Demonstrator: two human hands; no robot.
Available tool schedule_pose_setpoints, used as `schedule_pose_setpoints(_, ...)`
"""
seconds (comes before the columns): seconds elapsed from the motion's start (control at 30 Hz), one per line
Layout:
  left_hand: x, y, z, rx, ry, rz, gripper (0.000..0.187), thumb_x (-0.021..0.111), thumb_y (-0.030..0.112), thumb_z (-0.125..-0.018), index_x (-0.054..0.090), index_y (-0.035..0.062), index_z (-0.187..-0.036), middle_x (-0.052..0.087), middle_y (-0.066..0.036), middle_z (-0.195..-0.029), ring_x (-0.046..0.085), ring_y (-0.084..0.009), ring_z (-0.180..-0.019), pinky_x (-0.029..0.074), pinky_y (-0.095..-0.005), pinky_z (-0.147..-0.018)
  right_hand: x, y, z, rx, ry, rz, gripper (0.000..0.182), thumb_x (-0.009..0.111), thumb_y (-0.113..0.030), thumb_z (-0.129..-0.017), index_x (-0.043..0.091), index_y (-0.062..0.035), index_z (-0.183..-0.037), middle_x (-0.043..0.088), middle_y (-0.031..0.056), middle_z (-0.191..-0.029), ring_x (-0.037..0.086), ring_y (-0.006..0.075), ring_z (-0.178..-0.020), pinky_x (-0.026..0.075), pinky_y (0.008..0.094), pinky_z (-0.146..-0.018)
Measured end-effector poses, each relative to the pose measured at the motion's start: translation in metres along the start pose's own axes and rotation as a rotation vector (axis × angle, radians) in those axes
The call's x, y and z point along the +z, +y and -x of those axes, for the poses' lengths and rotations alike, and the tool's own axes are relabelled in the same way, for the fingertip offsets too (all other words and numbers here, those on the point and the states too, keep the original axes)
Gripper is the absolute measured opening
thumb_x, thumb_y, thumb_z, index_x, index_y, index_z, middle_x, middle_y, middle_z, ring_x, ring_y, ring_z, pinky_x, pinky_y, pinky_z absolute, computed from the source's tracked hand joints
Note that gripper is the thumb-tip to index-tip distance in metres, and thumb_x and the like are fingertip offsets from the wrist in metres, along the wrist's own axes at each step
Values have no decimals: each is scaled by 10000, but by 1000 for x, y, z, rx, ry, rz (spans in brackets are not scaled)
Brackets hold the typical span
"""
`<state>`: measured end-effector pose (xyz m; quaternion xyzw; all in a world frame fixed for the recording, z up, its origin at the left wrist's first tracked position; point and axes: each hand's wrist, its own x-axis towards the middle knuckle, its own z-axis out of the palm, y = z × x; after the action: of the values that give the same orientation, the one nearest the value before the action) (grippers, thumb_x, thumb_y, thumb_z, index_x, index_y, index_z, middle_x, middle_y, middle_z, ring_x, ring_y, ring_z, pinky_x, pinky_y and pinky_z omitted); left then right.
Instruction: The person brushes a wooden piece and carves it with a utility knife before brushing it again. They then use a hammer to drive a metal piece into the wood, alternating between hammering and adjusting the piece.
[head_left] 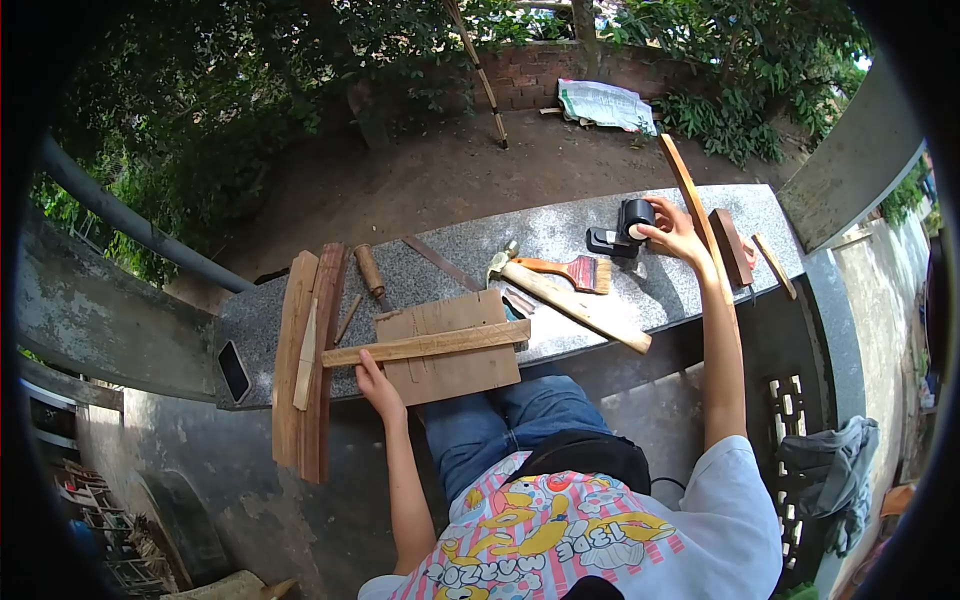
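My left hand grips a long wooden strip near its left end. The strip lies across a flat brown board at the front edge of the stone bench. Out to the right, my right hand has its fingers curled round a black cylindrical object with a pale round end. A low black block sits right beside that object. Between the hands are a paintbrush with a red ferrule and a hammer with a pale wooden handle.
Wooden planks overhang the bench's left side, near a phone. A wooden-handled tool and a flat metal strip lie behind the board. More wood, including a dark block, is right of my right hand on the stone bench.
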<state>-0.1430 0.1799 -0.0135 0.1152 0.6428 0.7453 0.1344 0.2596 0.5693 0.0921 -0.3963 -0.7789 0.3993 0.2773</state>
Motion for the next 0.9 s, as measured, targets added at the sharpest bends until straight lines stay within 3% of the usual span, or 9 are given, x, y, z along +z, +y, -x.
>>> schedule_pose_setpoints(0.27, -3, -4, -2, -25, -15, 12, 430, 445, 410, -1037, 557, -3, -994, 592, -46, -932, 562, -103, -854, 471, -264, -772, 2, 4, -5, 14, -59, 76, 737, 804, -418, -776, 477, -151, -1379, 570, 100, -1178, 545, 116, -828, 473, 270, -717)
schedule_pose_setpoints(0.5, 0, 1, 0, -10, -9, 9, 426, 451, 408, -1036, 554, -3, -986, 587, -46, -934, 551, -100, -869, 467, -264, -791, 0, -8, -6, 81, -88, 187, 827, 829, -446, -726, 447, -121, -1384, 566, 119, -1210, 585, 153, -856, 498, 303, -757)
schedule_pose_setpoints(0.9, -2, -2, -1, -6, -18, 6, 427, 457, 415, -1033, 546, 2, -969, 584, -45, -931, 548, -93, -859, 471, -261, -789, -6, -3, -12, 49, -102, 196, 868, 849, -490, -682, 474, -123, -1374, 572, 115, -1233, 595, 137, -819, 510, 295, -742)
